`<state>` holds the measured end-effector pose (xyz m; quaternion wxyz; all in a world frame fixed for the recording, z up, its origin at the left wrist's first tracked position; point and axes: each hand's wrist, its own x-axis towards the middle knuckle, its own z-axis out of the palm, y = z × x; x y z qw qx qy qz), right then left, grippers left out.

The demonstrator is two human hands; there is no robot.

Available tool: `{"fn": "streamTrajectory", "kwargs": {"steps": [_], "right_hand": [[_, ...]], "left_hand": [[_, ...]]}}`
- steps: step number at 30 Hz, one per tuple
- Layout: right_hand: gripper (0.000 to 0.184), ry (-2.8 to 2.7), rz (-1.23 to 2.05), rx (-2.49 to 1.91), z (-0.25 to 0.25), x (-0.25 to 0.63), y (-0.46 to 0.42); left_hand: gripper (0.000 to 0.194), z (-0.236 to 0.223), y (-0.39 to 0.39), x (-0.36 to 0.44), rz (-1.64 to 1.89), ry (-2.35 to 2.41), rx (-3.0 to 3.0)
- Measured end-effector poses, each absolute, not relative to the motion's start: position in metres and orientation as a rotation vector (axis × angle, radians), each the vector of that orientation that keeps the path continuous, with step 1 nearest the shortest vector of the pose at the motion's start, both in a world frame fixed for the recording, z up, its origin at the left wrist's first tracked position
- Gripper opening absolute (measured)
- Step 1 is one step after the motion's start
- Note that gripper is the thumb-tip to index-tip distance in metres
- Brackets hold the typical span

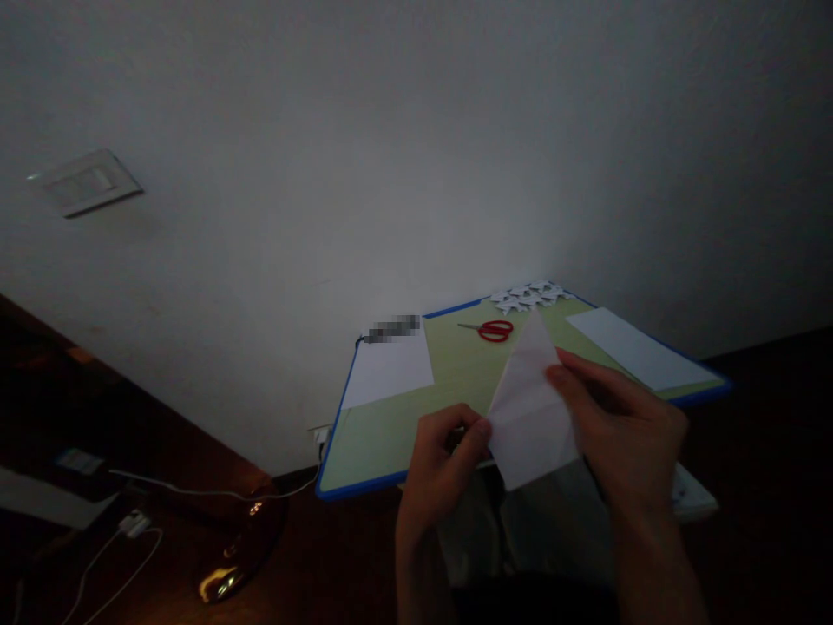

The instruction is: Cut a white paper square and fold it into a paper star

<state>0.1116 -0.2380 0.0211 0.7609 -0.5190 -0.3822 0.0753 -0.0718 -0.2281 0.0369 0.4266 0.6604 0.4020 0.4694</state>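
A folded sheet of white paper [530, 417], narrowing to a point at its far end, is held up in front of the table's near edge. My left hand [446, 464] pinches its left edge between thumb and forefinger. On the paper's right side, my right hand [621, 425] grips it with the thumb on the near face and the fingers behind. Beyond the paper's tip, several small folded white paper pieces [530, 297] lie grouped at the table's far edge. Red-handled scissors [495, 331] rest on the tabletop to their left.
The pale green table [383, 443] has a blue rim and stands by a grey wall [364, 174]. White sheets lie at its left [390, 369] and right [641, 347]. A white cable [214, 493] runs across at lower left, near a shiny rounded base [225, 582].
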Motion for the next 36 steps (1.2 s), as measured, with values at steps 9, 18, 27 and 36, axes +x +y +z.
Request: {"fn": "streamTrajectory", "kwargs": {"steps": [9,18,27,36], "right_hand": [[0.020,-0.821,0.180,-1.134,0.022,0.112,-0.238],[0.014,-1.137,0.292,-1.053,0.026,0.113,-0.241],[0.016,-1.241,0.239,-1.014,0.028,0.110,-0.244],[0.018,-1.277,0.202,-0.975,0.027,0.109,-0.242]], "left_hand": [[0.031,0.040,-0.227,-0.074,1.129,0.896,1.662],[0.038,0.040,-0.226,-0.051,1.437,1.170,1.656],[0.032,0.040,-0.223,-0.051,1.411,1.238,1.730],[0.021,0.032,-0.221,-0.052,1.347,1.151,1.682]]}}
